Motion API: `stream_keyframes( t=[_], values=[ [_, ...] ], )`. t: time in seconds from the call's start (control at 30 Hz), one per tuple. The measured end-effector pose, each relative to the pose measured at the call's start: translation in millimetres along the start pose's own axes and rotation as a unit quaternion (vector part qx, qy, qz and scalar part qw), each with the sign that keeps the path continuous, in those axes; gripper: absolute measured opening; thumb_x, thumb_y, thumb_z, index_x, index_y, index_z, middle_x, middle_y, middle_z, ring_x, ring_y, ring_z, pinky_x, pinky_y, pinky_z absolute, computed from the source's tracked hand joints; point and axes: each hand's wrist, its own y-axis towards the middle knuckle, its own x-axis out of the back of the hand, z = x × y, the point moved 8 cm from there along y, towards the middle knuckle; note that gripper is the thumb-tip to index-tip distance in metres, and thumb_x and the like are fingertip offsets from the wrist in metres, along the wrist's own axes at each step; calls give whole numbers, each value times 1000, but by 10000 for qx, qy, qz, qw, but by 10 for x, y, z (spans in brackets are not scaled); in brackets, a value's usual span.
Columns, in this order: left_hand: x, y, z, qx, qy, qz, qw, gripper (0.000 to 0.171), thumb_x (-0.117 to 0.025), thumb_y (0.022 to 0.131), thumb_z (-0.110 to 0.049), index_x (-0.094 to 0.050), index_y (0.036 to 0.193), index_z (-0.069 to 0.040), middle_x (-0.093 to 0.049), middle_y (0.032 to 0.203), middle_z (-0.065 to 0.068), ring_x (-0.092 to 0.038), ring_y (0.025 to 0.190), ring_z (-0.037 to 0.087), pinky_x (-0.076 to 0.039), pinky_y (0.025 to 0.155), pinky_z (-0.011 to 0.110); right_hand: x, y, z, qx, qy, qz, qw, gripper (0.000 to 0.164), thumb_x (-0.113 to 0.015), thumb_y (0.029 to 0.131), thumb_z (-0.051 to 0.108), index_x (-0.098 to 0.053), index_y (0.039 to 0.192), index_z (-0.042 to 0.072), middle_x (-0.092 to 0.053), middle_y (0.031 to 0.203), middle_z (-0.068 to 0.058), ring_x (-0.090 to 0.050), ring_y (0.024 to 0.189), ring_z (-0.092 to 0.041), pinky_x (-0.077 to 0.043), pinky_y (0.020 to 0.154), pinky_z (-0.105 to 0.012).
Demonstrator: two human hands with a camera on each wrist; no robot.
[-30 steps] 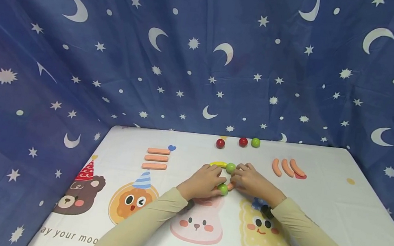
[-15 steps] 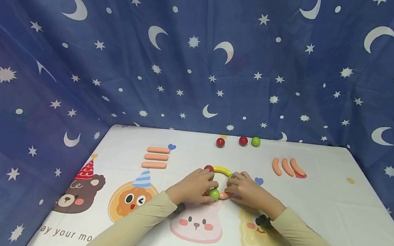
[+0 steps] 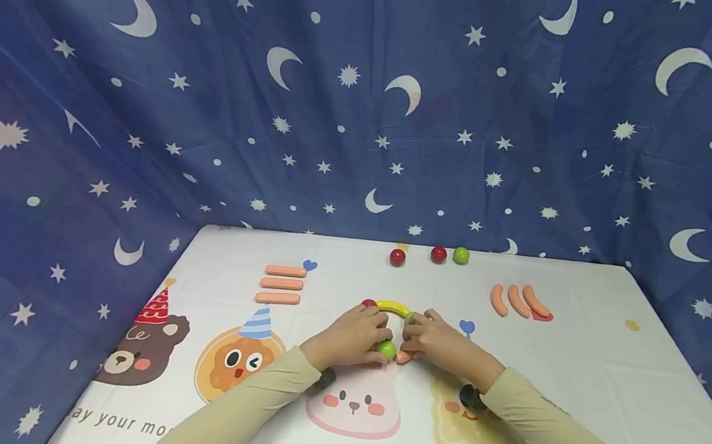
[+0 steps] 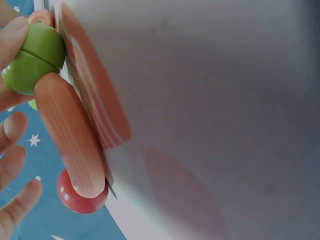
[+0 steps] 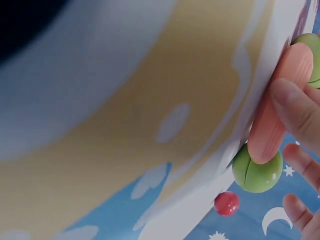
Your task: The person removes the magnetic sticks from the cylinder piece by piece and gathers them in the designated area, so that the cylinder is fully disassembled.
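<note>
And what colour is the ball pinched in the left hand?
The ball is green; it shows best in the left wrist view.

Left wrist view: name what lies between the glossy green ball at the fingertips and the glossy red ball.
An orange-pink, rod-shaped sausage lies between the green ball and the red ball, as the left wrist view shows.

My left hand (image 3: pixel 347 335) pinches a shiny round green ball (image 3: pixel 387 350); my right hand (image 3: pixel 441 342) holds a pinkish-orange sausage-shaped piece (image 3: pixel 404 357) just beside it.
</note>
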Motion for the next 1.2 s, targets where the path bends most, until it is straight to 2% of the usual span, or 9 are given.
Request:
stream_keyframes(
  t=[0.33,0.53,0.7,0.83,1.03,1.2],
  values=[
    [3,-1,25,56,-54,64,9999,42,-60,81,-57,-66,106,-25,-53,94,-5,-44,87,10,-42,82,29,-3,-16,-33,16,-8,-54,10000,10,-72,76,31,-75,81,23,-62,79,11,-50,86,-9,-37,73,-27],
    [0,5,22,65,-77,93,9999,43,-60,81,-58,-66,107,-24,-53,96,-5,-45,87,10,-43,84,29,9,-70,-60,-194,167,248,9994,11,-72,76,30,-75,82,22,-61,77,11,-46,83,-10,-35,71,-27],
    [-8,-3,24,57,-104,69,9999,43,-59,81,-58,-65,107,-24,-52,94,-5,-44,85,10,-42,83,28,23,-178,-127,-355,18,448,9984,19,-77,73,27,-75,91,22,-68,88,10,-51,89,-13,-39,75,-32],
    [-3,-30,28,8,-67,28,10000,44,-60,80,-59,-66,105,-23,-51,92,-6,-42,83,10,-40,80,27,47,-264,-206,-445,-33,357,9984,27,-79,71,22,-74,97,23,-69,93,9,-52,94,-15,-40,77,-35],
    [24,-55,21,-47,-62,-90,9999,43,-62,79,-58,-65,104,-23,-50,91,-6,-41,82,10,-39,78,27,84,-333,-245,-391,89,100,9991,21,-79,70,18,-74,90,22,-68,88,8,-53,91,-16,-37,74,-33],
    [-9,-45,3,-72,-102,-25,9999,40,-63,80,-55,-64,104,-23,-49,91,-5,-41,83,10,-38,78,26,94,-412,-269,-648,238,116,9975,18,-80,70,21,-74,87,21,-68,86,8,-52,90,-14,-37,75,-33]
  ],
)
